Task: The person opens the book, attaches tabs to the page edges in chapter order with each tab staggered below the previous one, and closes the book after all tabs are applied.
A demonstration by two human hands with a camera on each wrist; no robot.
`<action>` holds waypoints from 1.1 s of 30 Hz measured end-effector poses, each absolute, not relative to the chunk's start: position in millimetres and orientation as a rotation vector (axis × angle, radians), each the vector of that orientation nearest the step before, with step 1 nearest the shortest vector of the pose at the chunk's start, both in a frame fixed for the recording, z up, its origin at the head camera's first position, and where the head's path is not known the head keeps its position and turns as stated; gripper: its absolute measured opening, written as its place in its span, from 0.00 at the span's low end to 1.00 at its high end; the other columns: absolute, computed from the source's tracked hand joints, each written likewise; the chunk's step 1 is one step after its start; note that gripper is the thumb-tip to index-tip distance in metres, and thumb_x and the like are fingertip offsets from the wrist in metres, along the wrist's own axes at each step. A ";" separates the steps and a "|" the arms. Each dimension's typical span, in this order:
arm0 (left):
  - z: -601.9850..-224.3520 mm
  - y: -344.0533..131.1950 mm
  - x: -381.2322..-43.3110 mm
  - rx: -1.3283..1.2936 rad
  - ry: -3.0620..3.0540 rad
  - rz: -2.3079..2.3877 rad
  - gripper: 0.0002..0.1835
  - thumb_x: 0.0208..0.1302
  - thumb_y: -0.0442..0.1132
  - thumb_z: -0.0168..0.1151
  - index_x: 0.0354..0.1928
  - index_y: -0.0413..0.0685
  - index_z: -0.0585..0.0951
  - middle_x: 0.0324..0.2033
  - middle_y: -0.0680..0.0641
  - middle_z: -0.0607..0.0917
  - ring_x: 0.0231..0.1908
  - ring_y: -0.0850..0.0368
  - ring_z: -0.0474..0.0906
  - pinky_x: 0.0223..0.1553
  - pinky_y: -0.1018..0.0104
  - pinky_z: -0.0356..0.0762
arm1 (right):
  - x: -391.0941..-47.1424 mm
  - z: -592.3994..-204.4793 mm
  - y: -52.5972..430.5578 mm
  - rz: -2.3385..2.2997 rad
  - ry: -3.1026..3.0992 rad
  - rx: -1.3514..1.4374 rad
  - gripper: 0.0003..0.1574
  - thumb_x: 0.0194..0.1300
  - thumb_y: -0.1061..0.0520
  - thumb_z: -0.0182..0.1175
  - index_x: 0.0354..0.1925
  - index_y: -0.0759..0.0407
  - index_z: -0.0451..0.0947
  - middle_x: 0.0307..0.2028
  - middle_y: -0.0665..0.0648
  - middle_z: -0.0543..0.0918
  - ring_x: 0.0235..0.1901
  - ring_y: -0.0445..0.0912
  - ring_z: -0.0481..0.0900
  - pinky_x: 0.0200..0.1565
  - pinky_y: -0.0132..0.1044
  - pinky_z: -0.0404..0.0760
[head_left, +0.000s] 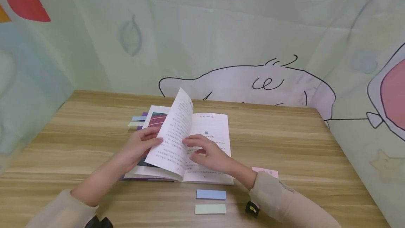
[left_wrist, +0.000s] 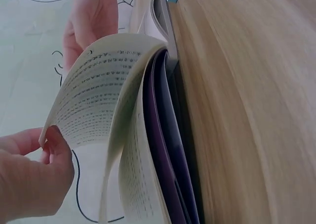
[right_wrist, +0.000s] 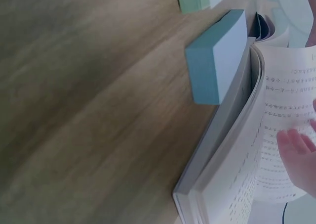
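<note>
An open book (head_left: pixel 210 126) with printed text lies on the wooden table, a dark coloured picture on its left side. One page (head_left: pixel 175 140) stands lifted and curved near the spine. My left hand (head_left: pixel 139 147) pinches that page's outer edge between thumb and fingers, as the left wrist view shows at the page's edge (left_wrist: pixel 69 120). My right hand (head_left: pixel 209 152) hovers over the right-hand page with fingers loosely bent, fingertips right at the lifted page. Blue and pale green tabs (head_left: pixel 139 118) stick out from the book's left edge.
In front of the book lie a blue sticky-note pad (head_left: pixel 211 194) and a pale green one (head_left: pixel 210 209). A pink pad (head_left: pixel 265 172) is partly hidden by the right sleeve. The wooden table (head_left: pixel 284 133) ends at a printed cloth backdrop (head_left: pixel 221 38).
</note>
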State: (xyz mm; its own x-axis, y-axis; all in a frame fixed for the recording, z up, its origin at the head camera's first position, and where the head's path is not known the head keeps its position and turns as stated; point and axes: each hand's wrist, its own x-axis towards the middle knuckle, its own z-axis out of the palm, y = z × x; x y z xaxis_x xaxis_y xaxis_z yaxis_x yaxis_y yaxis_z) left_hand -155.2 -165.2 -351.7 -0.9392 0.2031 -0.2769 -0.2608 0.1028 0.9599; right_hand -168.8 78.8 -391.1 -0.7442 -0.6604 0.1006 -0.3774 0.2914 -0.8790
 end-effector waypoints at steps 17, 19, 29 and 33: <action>-365.7 -214.5 -148.9 -0.109 2.171 1.775 0.32 0.65 0.34 0.56 0.66 0.28 0.56 0.53 0.34 0.74 0.38 0.63 0.79 0.38 0.67 0.80 | -167.1 -400.6 65.5 -0.655 2.422 -1.521 0.27 0.65 0.61 0.54 0.63 0.57 0.68 0.65 0.55 0.65 0.65 0.43 0.61 0.64 0.31 0.59; -368.7 -217.3 -149.6 -0.100 2.177 1.774 0.32 0.64 0.32 0.56 0.65 0.27 0.56 0.49 0.37 0.77 0.37 0.62 0.79 0.37 0.67 0.80 | -167.9 -401.0 65.0 -0.616 2.426 -1.541 0.27 0.66 0.60 0.54 0.63 0.57 0.68 0.65 0.55 0.65 0.66 0.43 0.60 0.64 0.31 0.58; -389.9 -235.2 -153.6 -0.075 2.369 1.512 0.33 0.62 0.33 0.59 0.65 0.29 0.58 0.41 0.38 0.80 0.37 0.56 0.79 0.36 0.68 0.80 | -168.2 -400.1 64.2 -0.432 2.416 -1.597 0.26 0.70 0.55 0.50 0.65 0.57 0.66 0.67 0.55 0.62 0.67 0.43 0.57 0.64 0.31 0.59; -394.3 -236.5 -154.0 -0.015 2.501 1.389 0.32 0.60 0.34 0.61 0.63 0.29 0.61 0.43 0.34 0.78 0.40 0.50 0.78 0.37 0.66 0.80 | -169.0 -399.4 63.7 -0.411 2.399 -1.623 0.26 0.70 0.55 0.50 0.65 0.58 0.66 0.67 0.56 0.63 0.67 0.43 0.57 0.65 0.30 0.56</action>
State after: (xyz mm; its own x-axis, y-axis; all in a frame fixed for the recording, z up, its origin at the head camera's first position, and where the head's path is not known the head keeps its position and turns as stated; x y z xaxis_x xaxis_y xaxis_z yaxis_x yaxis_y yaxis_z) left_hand -154.0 -236.5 -394.3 -0.9607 0.1259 -0.2474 -0.1435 0.5376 0.8309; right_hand -169.0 63.7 -399.4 -0.3684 -0.9294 -0.0223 -0.8691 0.3528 -0.3467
